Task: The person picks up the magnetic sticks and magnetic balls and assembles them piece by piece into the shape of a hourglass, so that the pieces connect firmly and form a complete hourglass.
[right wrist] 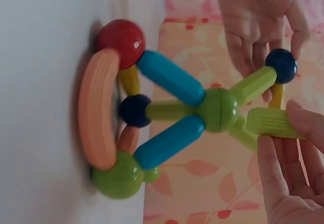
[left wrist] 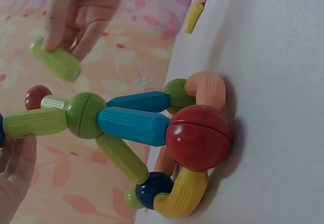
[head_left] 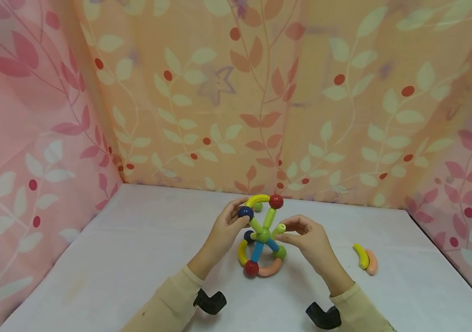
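A magnetic ball-and-stick structure (head_left: 263,235) stands on the table, with a ring of balls and curved sticks at its base. Blue and green sticks rise from that ring to a central green ball (right wrist: 217,109). My left hand (head_left: 226,227) grips the upper dark blue ball (head_left: 246,212), where a green stick and a curved yellow stick meet. On the other side, my right hand (head_left: 308,240) pinches a light green stick (right wrist: 273,122) between thumb and fingers. In the left wrist view that stick hangs apart from the central ball. An upper red ball (head_left: 276,201) tops another green stick.
A curved yellow stick (head_left: 361,256) and a curved pink stick (head_left: 371,262) lie side by side on the white table (head_left: 136,258) at the right. Behind the structure sits a small green ball (head_left: 258,207). Patterned curtains (head_left: 219,115) surround the table's back and sides.
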`<state>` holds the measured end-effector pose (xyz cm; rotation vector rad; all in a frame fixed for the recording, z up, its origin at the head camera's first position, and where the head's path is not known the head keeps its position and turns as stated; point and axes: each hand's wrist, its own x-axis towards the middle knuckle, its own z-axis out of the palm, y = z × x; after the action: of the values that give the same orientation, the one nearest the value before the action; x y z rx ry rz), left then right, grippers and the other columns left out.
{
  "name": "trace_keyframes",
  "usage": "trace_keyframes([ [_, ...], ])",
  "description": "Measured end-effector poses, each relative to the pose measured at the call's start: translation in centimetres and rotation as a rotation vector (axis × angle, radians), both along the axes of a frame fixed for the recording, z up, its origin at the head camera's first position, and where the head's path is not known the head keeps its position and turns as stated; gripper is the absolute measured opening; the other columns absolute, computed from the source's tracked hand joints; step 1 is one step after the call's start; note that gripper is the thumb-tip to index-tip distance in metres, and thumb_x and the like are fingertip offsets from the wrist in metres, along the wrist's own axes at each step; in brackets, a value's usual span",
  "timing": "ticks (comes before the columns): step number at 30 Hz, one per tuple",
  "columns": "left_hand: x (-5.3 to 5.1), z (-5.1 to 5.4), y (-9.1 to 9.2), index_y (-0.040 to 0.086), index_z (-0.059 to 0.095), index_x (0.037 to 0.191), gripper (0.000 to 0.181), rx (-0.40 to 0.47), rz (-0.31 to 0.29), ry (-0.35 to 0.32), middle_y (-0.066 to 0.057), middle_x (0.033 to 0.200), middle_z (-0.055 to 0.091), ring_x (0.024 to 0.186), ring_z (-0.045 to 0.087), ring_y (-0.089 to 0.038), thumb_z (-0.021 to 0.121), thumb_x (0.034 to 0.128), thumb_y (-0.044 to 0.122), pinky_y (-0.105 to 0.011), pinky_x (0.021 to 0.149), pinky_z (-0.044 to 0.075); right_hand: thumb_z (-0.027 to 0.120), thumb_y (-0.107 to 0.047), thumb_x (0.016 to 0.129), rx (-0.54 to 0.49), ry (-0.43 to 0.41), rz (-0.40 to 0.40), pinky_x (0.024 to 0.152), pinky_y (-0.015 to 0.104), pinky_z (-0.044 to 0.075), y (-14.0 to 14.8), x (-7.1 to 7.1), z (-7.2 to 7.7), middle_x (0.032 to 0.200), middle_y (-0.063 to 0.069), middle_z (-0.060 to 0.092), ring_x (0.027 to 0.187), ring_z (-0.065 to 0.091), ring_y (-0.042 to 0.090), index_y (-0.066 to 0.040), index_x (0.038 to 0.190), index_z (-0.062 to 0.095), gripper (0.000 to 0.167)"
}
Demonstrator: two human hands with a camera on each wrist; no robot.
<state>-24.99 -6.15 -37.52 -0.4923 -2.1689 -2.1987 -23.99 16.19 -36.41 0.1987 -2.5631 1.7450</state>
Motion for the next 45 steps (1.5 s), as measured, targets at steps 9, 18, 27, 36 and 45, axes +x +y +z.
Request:
trace_keyframes([
  [9,-0.2,0.2,0.2,0.007,0.038,0.149,0.049,0.015,-0.022,0.026,-0.022,0.138,0.053,0.121,0.058,-0.03,0.05,0.1018,0.012,-0.033,0.102,0.053,0.081,-0.013,0.083,-0.057,0.057,-0.011,0.112,0.052,0.042,-1.5,-0.6,-0.3,0.112,0.01,0.066,0.114,0.06,0.023,-0.003,0.109,0.066,0.032],
  [18,0.0,-0.1,0.2,0.01,0.039,0.15,0.049,0.008,-0.014,0.004,-0.019,0.136,0.054,0.12,0.059,-0.027,0.05,0.102,0.013,-0.029,0.1,0.053,0.081,-0.017,0.084,-0.001,0.032,0.036,0.107,0.047,0.048,-0.7,-0.7,-0.2,0.115,0.009,0.067,0.119,0.06,0.024,-0.005,0.112,0.066,0.034],
  [27,0.1,0.0,0.2,0.01,0.038,0.151,0.05,0.009,-0.007,0.015,-0.018,0.136,0.055,0.121,0.059,-0.027,0.05,0.1021,0.013,-0.03,0.1,0.053,0.079,-0.034,0.085,0.088,0.053,0.036,0.092,0.029,0.054,2.4,-2.7,0.2,0.115,0.01,0.072,0.109,0.064,0.014,-0.009,0.114,0.071,0.039],
  [36,0.2,-0.2,0.2,0.011,0.038,0.15,0.05,0.009,-0.017,0.001,-0.018,0.14,0.054,0.124,0.058,-0.029,0.05,0.102,0.013,-0.032,0.101,0.053,0.076,-0.037,0.087,0.198,-0.126,0.003,0.107,0.051,0.047,2.6,-8.1,-2.7,0.131,0.014,0.065,0.122,0.06,0.03,-0.007,0.129,0.064,0.053],
  [45,0.2,-0.3,-0.1,0.01,0.039,0.15,0.05,0.009,-0.004,0.006,-0.019,0.135,0.056,0.119,0.06,-0.026,0.051,0.1016,0.012,-0.034,0.101,0.053,0.074,-0.027,0.088,0.312,-0.141,0.084,0.106,0.054,0.045,0.2,-13.5,-4.0,0.124,0.013,0.068,0.115,0.057,0.03,-0.006,0.127,0.065,0.045],
])
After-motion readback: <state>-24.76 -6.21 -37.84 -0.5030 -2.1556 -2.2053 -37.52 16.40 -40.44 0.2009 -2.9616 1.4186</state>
